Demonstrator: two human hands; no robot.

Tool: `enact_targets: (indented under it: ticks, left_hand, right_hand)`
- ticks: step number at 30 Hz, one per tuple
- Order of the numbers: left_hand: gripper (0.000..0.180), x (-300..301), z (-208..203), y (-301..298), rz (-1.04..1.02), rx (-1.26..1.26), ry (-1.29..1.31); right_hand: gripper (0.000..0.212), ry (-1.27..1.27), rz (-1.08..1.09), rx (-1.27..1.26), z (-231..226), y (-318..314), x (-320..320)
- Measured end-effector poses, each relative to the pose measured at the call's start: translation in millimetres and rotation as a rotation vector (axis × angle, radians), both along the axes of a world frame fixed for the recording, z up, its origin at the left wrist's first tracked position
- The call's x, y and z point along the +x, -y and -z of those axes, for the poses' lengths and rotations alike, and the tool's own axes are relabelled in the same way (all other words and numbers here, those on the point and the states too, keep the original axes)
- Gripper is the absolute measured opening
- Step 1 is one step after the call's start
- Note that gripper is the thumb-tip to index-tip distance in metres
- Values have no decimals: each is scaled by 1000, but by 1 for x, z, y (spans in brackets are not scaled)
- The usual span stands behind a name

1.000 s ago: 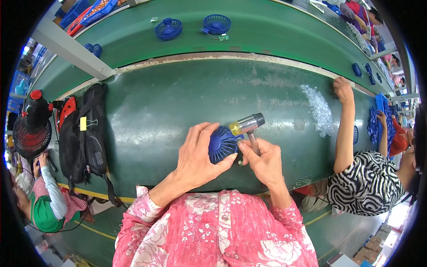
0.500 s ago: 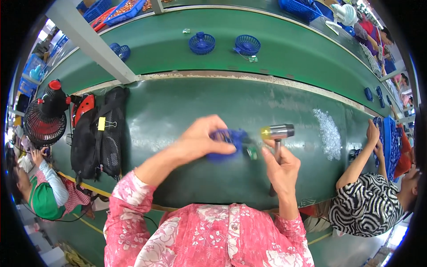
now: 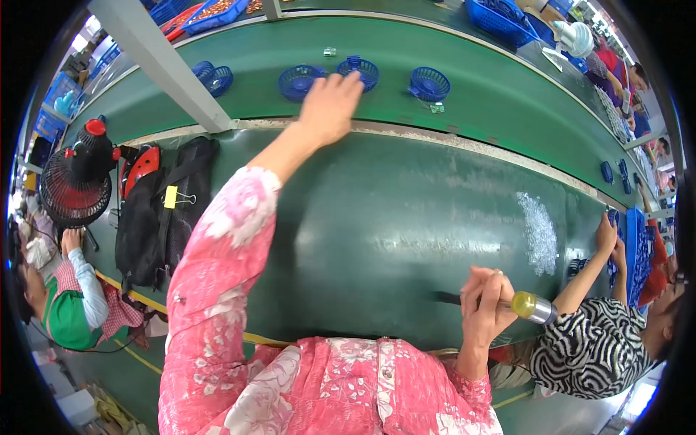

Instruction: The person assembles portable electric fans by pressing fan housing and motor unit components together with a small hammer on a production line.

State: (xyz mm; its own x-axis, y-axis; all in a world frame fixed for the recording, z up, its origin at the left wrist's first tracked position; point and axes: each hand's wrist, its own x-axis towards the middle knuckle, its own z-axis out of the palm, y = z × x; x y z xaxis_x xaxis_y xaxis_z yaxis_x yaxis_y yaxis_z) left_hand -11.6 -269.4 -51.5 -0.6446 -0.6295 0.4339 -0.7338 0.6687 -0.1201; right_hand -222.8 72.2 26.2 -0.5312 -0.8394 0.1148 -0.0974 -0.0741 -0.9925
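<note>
My left hand [image 3: 331, 105] is stretched far out over the green belt, palm down, its fingers apart and slightly blurred. Beside its thumb side lies a round blue slotted plastic housing [image 3: 296, 83]; whether the hand touches it I cannot tell. The fingertips overlap the near rim of another blue housing [image 3: 365, 72]. Low on the right, my right hand [image 3: 484, 308] is wrapped round a small hammer [image 3: 536, 308] with a yellow and metal head. The hammer lies tilted sideways, its dark handle pointing left.
Another blue housing [image 3: 430, 84] with a small circuit board [image 3: 437, 108] lies further right on the belt. A pile of small clear pieces [image 3: 538, 232] is on the green worktable [image 3: 377, 196]. A black fan [image 3: 76, 181] and black bag [image 3: 145, 232] stand left; co-workers sit either side.
My left hand has gone from the worktable to the belt, where an extra blue housing now lies beside it. My right hand has lowered rightward, turning the hammer on its side.
</note>
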Motion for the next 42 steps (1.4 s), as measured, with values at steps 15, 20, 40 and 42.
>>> enact_targets:
  ticks: [15,20,40,42]
  left_hand:
    - [25,-69,-60,-141,50,797,-698]
    - [21,-65,-68,-205,318,1595,-1069]
    - [65,7,-64,-241,28,2195,-979]
    - [65,6,-65,-242,34,2275,-1016]
  right_hand:
    - [17,81,148,267,-13,41,1]
    - [28,-78,-88,303,5,46,0]
    - [40,379,-401,510,18,70,-20]
    - [42,380,-457,540,17,76,-21]
